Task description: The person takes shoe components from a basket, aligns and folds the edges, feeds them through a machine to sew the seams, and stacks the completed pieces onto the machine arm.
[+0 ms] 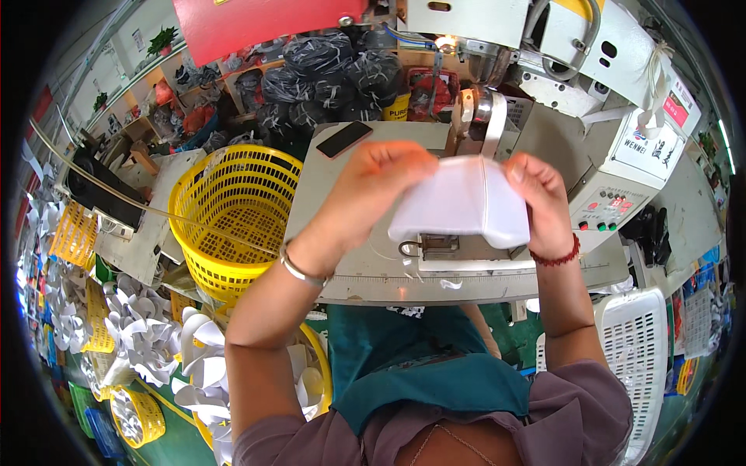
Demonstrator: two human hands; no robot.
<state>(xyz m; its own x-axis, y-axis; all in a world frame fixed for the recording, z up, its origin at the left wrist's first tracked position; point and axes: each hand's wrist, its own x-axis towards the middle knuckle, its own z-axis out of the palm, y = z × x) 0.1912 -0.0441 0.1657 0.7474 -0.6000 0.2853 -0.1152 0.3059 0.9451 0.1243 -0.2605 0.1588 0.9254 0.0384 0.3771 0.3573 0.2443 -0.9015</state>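
Up in front of the machine [479, 116], my two hands stretch a smooth white piece of leather-like material [451, 203] with a raised seam near its right side. My left hand [377, 177] pinches its upper left corner between thumb and fingers. At the upper right edge, my right hand [542, 190] grips it the same way. The piece hangs above the grey work table [334, 233] and hides part of the metal fitting [440, 243] on it. White scraps [451, 284] lie near the table's front edge.
A dark phone [344, 140] lies at the table's back left. Beside the table stands a yellow slatted basket [233, 175]. Curved white pieces [140, 326] fill baskets at the lower left. A control box [618, 206] is at right, above a white crate [637, 342]. Black bags [318, 74] are piled behind.
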